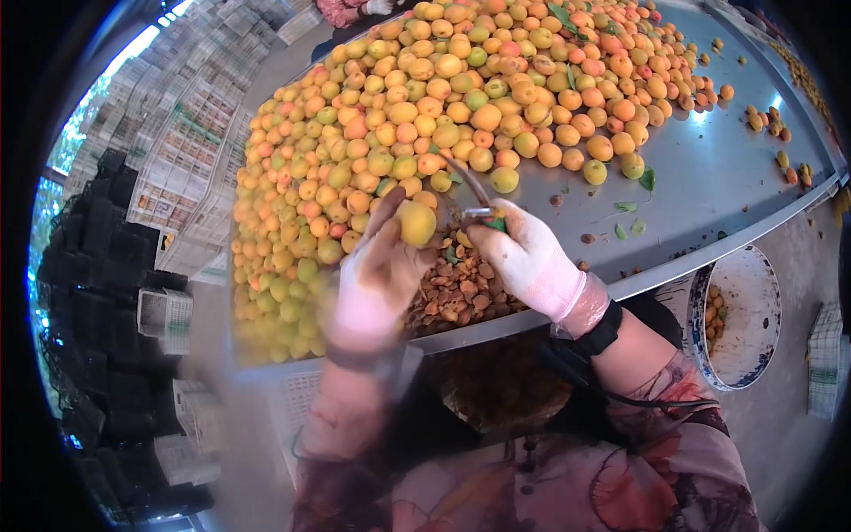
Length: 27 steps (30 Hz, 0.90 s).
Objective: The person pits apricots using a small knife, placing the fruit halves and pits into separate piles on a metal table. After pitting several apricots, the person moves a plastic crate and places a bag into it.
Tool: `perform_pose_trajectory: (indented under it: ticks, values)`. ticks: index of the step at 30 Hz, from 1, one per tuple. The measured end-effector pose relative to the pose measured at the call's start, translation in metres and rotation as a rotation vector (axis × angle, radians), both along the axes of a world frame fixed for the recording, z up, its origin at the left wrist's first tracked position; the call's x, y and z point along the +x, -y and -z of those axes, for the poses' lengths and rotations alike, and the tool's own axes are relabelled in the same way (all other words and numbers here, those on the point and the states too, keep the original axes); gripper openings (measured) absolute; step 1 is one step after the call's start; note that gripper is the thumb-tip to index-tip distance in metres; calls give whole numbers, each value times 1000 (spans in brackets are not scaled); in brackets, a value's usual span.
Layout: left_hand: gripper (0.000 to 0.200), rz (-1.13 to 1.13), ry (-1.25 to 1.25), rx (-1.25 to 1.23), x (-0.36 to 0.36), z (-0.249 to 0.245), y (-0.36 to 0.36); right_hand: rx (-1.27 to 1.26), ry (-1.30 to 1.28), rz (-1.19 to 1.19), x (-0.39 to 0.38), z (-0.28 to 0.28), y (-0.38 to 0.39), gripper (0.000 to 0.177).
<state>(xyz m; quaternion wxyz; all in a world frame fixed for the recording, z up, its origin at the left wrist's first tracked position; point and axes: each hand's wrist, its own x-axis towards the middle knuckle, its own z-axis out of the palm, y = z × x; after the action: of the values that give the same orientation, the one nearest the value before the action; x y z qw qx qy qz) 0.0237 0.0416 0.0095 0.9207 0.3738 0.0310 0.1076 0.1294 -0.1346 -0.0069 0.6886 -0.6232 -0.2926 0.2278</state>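
Observation:
In a stained white glove, my left hand (377, 270) is closed around a yellow apricot (416, 223), gripped between thumb and fingers. My right hand (530, 257), also gloved and with a black band at the wrist, is wrapped round the green handle of a curved knife (468, 181). Its blade points up and left, apart from the held apricot. Below and between the hands lies a heap of brown apricot pits (468, 288). A large pile of orange, yellow and greenish apricots (399, 111) covers the left and far parts of the metal table (554, 208).
The table has a raised metal rim (687, 257). Leaves (648, 180) and scraps lie at right. A white bucket (745, 350) with fruit inside stands below. Stacked white crates (191, 146) and black crates (97, 266) line the left. Another person's gloved hand (379, 7) shows at the top.

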Motion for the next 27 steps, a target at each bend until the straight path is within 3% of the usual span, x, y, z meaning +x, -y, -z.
perform_pose_trajectory:
  ticks: [3, 6, 10, 14, 19, 22, 25, 26, 27]
  values:
    - [41, -126, -64, -34, -21, 6, 20, -68, 70, -91, -15, -4, 0, 27]
    - [43, -122, -117, -257, -26, 26, 21, -137, 85, -105, -23, -3, 0, 26]
    - [43, -44, -43, -145, -25, 38, 22, -170, 190, -31, -32, 8, -7, 25]
    - [40, -144, -84, -35, -19, 28, 37, -153, 230, -14, -34, 14, -12, 24]
    - [38, -159, -15, 38, -21, 28, 39, -309, 330, 27, -35, 14, -16, 27]
    - [36, -140, -46, 131, -22, 22, 40, -414, 286, -8, -36, 8, -15, 30]
    - [48, -131, -83, 229, -30, 31, 36, -352, 224, 0, -42, 8, -14, 33]
    - [33, -165, -79, -263, -43, 60, 19, -284, 345, 39, -44, 25, -17, 36]
    - [20, -150, -83, -772, -57, 90, 0, -332, 310, 27, -51, 12, -15, 28]
